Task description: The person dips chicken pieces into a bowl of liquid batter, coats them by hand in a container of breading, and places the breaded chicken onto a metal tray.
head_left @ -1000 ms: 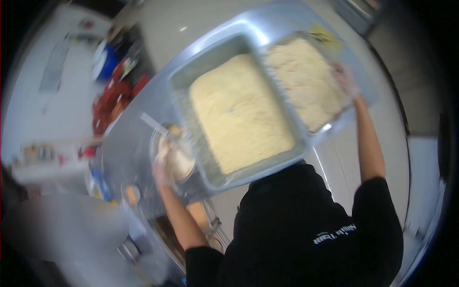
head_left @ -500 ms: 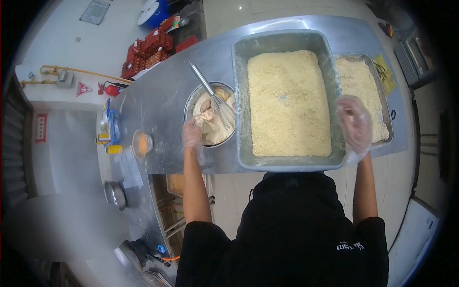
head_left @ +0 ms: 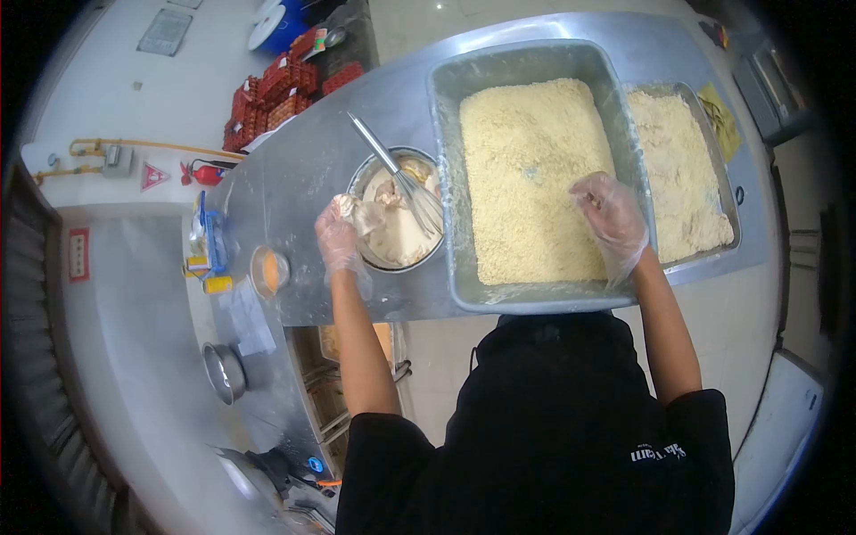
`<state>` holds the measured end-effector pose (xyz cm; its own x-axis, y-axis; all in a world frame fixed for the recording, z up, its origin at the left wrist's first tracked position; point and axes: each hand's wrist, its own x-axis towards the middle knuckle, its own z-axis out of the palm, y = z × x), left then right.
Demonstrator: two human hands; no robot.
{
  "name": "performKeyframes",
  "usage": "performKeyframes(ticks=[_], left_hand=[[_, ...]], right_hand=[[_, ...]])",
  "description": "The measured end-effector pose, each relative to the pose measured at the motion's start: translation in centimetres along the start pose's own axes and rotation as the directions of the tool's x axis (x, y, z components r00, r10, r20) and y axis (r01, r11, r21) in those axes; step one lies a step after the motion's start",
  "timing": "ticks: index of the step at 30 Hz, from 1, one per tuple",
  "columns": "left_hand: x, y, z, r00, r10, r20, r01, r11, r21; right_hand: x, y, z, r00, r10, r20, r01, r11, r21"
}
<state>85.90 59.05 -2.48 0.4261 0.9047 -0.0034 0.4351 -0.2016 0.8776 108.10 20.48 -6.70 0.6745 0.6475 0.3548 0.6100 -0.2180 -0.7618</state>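
Note:
At the left rim of a metal bowl of pale batter (head_left: 349,183), my gloved left hand (head_left: 337,239) grips a batter-coated piece of raw meat (head_left: 366,217), which hangs over the bowl. More pinkish pieces sit in the batter. A wire whisk (head_left: 392,165) leans in the same bowl, its handle over the far left rim. My gloved right hand (head_left: 617,221) is above the right side of a large grey tub (head_left: 453,223) filled with pale yellow crumbs (head_left: 535,178). Its fingers are curled in; what they hold, if anything, is hidden.
Right of the tub, a metal tray (head_left: 733,214) holds crumb-coated pieces, with a yellow cloth (head_left: 720,120) beyond it. To the left stand a small bowl with orange contents (head_left: 269,270) and an upturned-looking metal bowl (head_left: 225,373). Red egg trays (head_left: 285,80) are stacked behind the steel table (head_left: 299,196).
My right hand has moved left, from the tub's right rim to over the crumbs. My left hand has shifted left and up, drawing the meat toward the bowl's left rim.

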Motion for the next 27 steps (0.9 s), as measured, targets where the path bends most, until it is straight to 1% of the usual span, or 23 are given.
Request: performKeyframes(ticks=[2,3,5,8,11,14,17,20,23,24,27], left_hand=[[0.6,0.5,-0.1,0.997,-0.082,-0.004,0.082,0.997,0.002],[0.6,1.1,0.0,0.991,-0.13,0.014,0.13,0.99,-0.059],[0.4,2.2,0.2,0.973,-0.225,0.06,0.232,0.957,-0.175],[3.0,-0.4,-0.2,0.98,-0.089,0.176,0.081,0.995,0.051],[4.2,-2.1,0.4,0.994,0.023,0.106,-0.022,1.0,-0.011],[4.2,-0.7,0.6,0.989,0.109,0.104,-0.127,0.974,0.187],[3.2,1.6,1.1,0.957,0.286,0.054,-0.284,0.878,0.387],[2.0,2.4,2.8,0.943,0.294,0.153,-0.33,0.88,0.342],[1.4,1.6,3.5,0.937,0.255,0.241,-0.287,0.952,0.109],[1.6,1.4,3.0,0.964,0.176,0.199,-0.205,0.97,0.131],[1.5,0.6,2.8,0.979,-0.069,0.194,0.001,0.943,0.331]], right_hand=[[-0.1,0.1,0.0,0.997,0.068,0.02,-0.068,0.997,-0.027],[-0.1,0.1,-0.1,0.994,0.103,0.029,-0.101,0.994,-0.041],[-0.1,0.0,-0.3,0.992,0.119,0.046,-0.118,0.992,-0.037],[0.3,-0.4,-0.8,0.99,0.133,0.05,-0.131,0.991,-0.042],[0.2,-0.1,-0.7,0.991,0.131,0.034,-0.13,0.991,-0.024],[0.1,0.0,-0.6,0.988,0.148,0.04,-0.147,0.989,-0.022],[0.0,0.2,-0.4,0.99,0.131,0.045,-0.128,0.99,-0.052],[0.0,0.6,-0.3,0.991,0.12,0.057,-0.117,0.991,-0.064],[0.1,0.5,-0.2,0.988,0.136,0.078,-0.131,0.99,-0.057],[0.3,0.5,-0.3,0.986,0.143,0.083,-0.138,0.989,-0.055],[0.5,-0.1,-0.5,0.976,0.187,0.107,-0.183,0.982,-0.048]])
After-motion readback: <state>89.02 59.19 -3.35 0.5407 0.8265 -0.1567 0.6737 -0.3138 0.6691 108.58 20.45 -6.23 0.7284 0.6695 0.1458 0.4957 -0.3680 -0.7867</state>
